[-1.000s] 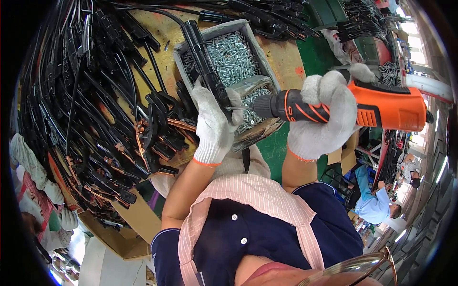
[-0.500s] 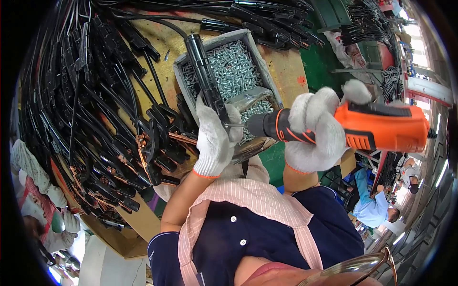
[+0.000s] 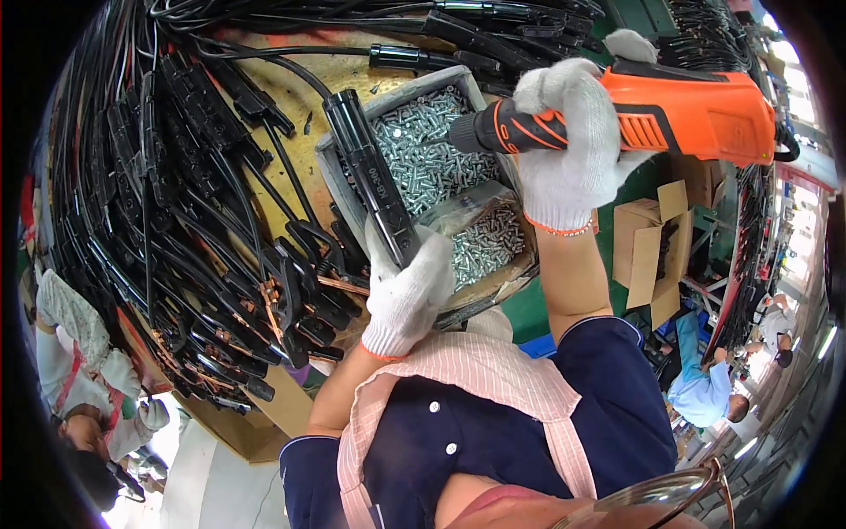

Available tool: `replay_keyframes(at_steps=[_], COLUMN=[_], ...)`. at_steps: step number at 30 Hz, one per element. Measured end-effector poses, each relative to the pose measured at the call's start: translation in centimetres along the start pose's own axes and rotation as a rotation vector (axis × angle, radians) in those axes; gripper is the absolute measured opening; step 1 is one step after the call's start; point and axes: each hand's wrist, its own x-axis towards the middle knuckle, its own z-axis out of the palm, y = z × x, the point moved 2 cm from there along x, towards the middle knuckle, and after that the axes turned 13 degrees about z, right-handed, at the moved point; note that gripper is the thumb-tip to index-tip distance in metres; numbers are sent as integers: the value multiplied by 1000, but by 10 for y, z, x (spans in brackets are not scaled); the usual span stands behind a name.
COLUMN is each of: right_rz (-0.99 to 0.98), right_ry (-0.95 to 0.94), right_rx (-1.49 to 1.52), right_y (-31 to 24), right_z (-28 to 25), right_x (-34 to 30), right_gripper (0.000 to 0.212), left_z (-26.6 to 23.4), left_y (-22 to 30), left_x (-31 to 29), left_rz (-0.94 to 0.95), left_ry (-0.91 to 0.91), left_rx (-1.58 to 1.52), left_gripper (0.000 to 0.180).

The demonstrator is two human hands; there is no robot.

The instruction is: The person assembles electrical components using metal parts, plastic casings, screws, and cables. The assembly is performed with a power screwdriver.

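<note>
My left hand (image 3: 407, 286), in a white knit glove, is closed around the lower end of a black electrode holder (image 3: 366, 163). The holder tilts across the left side of a grey tray (image 3: 331, 181) of screws (image 3: 432, 159), with a cable leaving its upper end. My right hand (image 3: 577, 132), gloved too, grips an orange and black electric screwdriver (image 3: 683, 115). Its black nose points left over the screws in the tray, apart from the holder. Whether a screw sits on the bit is too small to tell. A crumpled plastic bag (image 3: 467, 207) lies across the tray's middle.
Many black electrode holders with copper parts (image 3: 273, 304) are heaped at the left. More cabled holders (image 3: 493, 44) lie along the back. An open cardboard box (image 3: 648, 251) stands to the right. Another person (image 3: 84, 370) works at the lower left; one in light blue (image 3: 701, 383) is farther right.
The screwdriver has left the electrode holder, moving up over the tray of screws. The holder's lower end has turned in my left hand, which has shifted slightly down.
</note>
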Motion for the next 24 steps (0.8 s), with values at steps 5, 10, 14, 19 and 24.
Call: replay_keyframes(at_steps=[5,10,14,19,24], right_rz=[0,-55,-122,-130,-58], right_ry=[30,120,111,260,262], right_rx=[-71,-157,-86,40,203], right_y=[7,12,2,-36,-50], right_z=[0,-4,2,-9,-14], right_x=[3,6,9,11,1], right_gripper=[11,19,35,39,29], left_z=[-1,0,3,6,9], left_y=[-1,-1,-3,-4,1], left_x=[0,1,3,6,6], left_rz=[22,3,59,39,96], left_ry=[18,0,40,58,-4], left_rx=[0,-88,-8,88,2], left_gripper=[65,48,44,37,44])
